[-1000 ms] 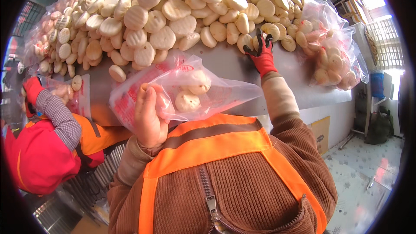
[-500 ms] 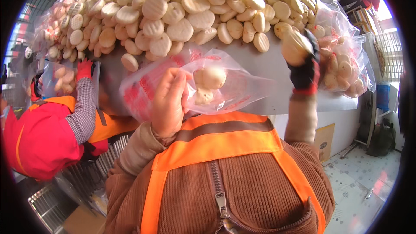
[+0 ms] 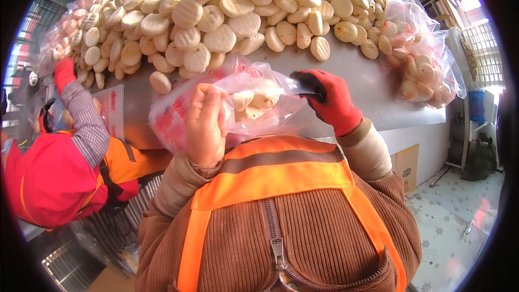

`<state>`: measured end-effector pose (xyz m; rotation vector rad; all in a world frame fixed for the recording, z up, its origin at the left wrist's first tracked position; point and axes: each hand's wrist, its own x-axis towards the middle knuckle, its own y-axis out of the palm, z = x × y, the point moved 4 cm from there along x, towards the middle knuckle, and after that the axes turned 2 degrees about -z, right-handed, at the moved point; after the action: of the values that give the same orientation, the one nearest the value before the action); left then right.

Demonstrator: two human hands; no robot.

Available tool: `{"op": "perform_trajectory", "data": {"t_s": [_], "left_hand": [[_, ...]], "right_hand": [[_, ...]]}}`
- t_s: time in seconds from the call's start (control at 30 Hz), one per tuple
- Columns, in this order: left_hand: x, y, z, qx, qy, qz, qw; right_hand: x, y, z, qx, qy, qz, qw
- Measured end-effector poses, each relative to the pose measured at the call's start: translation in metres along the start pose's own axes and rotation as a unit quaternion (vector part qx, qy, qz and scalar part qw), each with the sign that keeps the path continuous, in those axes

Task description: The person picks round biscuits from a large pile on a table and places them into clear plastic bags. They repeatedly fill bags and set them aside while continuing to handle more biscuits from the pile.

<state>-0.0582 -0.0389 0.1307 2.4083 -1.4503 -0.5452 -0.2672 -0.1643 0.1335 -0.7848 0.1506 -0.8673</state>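
Note:
A clear plastic bag [image 3: 181, 109] with red print lies on the table in front of me, several pale flat round buns [image 3: 265, 99] inside it. My left hand [image 3: 206, 121], bare, has its fingers pressed together on the bag's left side and grips the film. At the bag's right side is my right hand [image 3: 332, 97] in a red glove with black fingers. Its fingers are closed on the bag's edge, and no bun shows in it. A large heap of the same buns [image 3: 221, 38] lies just beyond the bag.
Filled plastic bags [image 3: 424, 78] stand at the right end of the grey metal table [image 3: 357, 84]. To my left, a co-worker in a red vest [image 3: 54, 167] reaches a red-gloved hand [image 3: 65, 70] to the heap. A cardboard box [image 3: 406, 167] stands below the table at right.
My right hand has come from the right side of the heap, where it held a bun, down to the bag. The co-worker's gloved hand has moved left and farther out to the heap.

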Motion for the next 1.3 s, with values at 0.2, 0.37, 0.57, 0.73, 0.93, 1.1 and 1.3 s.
{"op": "perform_trajectory", "data": {"t_s": [0.2, 0.37, 0.57, 0.73, 0.93, 1.1, 1.3], "left_hand": [[-0.010, -0.008, -0.035, 0.117, 0.056, 0.011, 0.991], [-0.027, 0.004, -0.041, 0.532, 0.429, 0.071, 0.726], [-0.035, -0.005, -0.025, 0.747, 0.317, 0.250, 0.528], [-0.036, 0.007, -0.026, 0.668, 0.399, 0.203, 0.594], [-0.033, 0.016, -0.022, 0.653, 0.381, 0.206, 0.622], [-0.030, 0.018, -0.023, 0.617, 0.390, 0.197, 0.655], [-0.031, 0.025, -0.018, 0.587, 0.412, 0.223, 0.660]], "right_hand": [[0.020, 0.006, -0.014, 0.363, 0.107, 0.002, 0.926], [0.043, 0.027, -0.025, 0.415, 0.174, 0.066, 0.891], [0.037, 0.023, -0.043, 0.480, 0.076, 0.165, 0.858], [0.038, -0.017, -0.158, 0.402, 0.179, -0.071, 0.895], [0.049, 0.052, -0.241, -0.191, 0.281, -0.130, 0.932], [0.027, -0.023, -0.139, 0.621, 0.198, -0.177, 0.738], [0.013, -0.080, -0.027, 0.378, -0.124, 0.120, 0.910]]}}
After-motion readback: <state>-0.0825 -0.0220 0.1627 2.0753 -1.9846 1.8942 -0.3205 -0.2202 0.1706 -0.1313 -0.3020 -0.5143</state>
